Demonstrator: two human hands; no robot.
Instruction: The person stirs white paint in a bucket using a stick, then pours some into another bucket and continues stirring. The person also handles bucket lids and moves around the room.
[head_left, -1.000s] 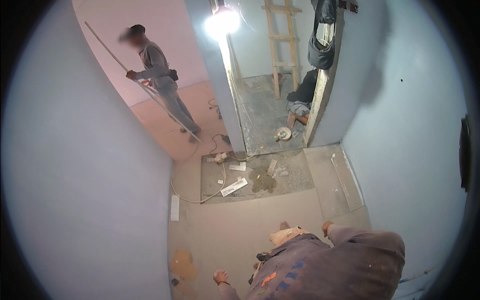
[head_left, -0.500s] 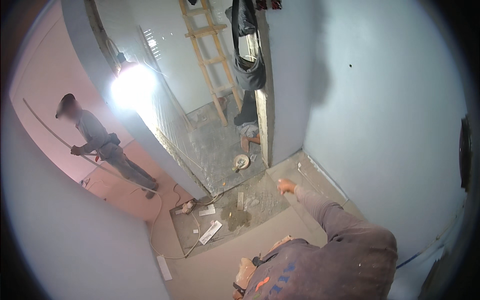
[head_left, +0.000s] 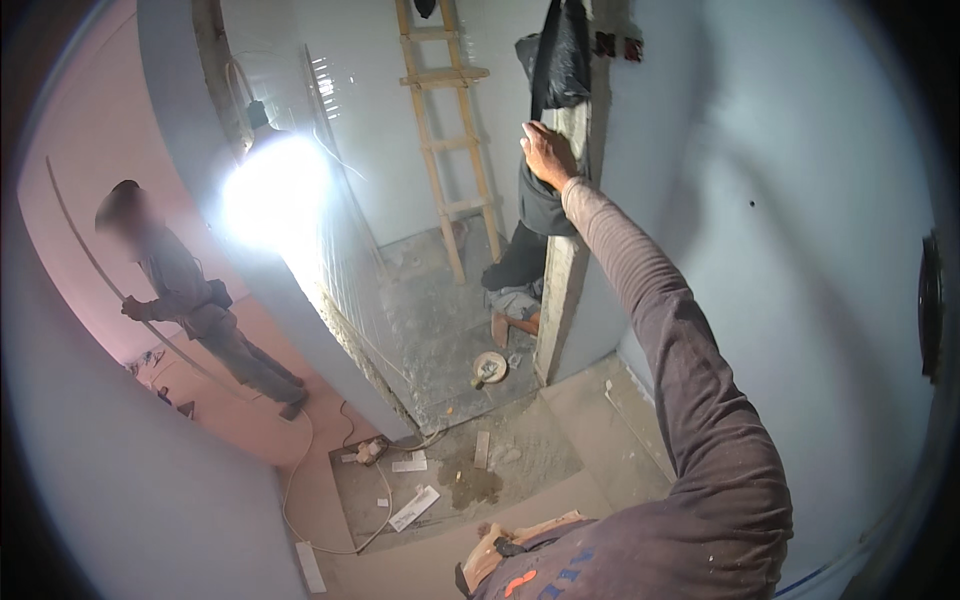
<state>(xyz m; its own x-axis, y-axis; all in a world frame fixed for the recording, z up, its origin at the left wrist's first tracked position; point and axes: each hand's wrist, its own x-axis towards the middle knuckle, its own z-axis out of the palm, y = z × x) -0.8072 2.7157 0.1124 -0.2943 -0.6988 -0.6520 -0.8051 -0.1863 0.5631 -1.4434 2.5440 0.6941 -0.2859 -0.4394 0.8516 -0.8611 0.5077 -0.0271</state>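
My right arm stretches up and forward in a dusty brown sleeve. My right hand (head_left: 548,156) is at the mouth of a dark grey shoulder bag (head_left: 545,212), its fingers bent around the upper edge beside the strap. The bag hangs by a black strap (head_left: 543,75) against the rough door edge; a dark plastic bag (head_left: 568,70) hangs just above. My hand and forearm hide part of the shoulder bag. My left hand does not show. Low in front of my shirt is a tan and black shape (head_left: 490,555) that I cannot make out.
A bright bulb (head_left: 280,190) glares at the doorway's left side. Beyond it stand a wooden ladder (head_left: 445,110), a person partly hidden (head_left: 515,300) and a round bowl (head_left: 489,368). At left, another person (head_left: 180,290) holds a long thin strip. Tile pieces (head_left: 414,508) and a cable lie on the floor.
My right hand has risen from low over the floor to the hanging shoulder bag. The view has shifted, and the person at left stands slightly differently with the strip.
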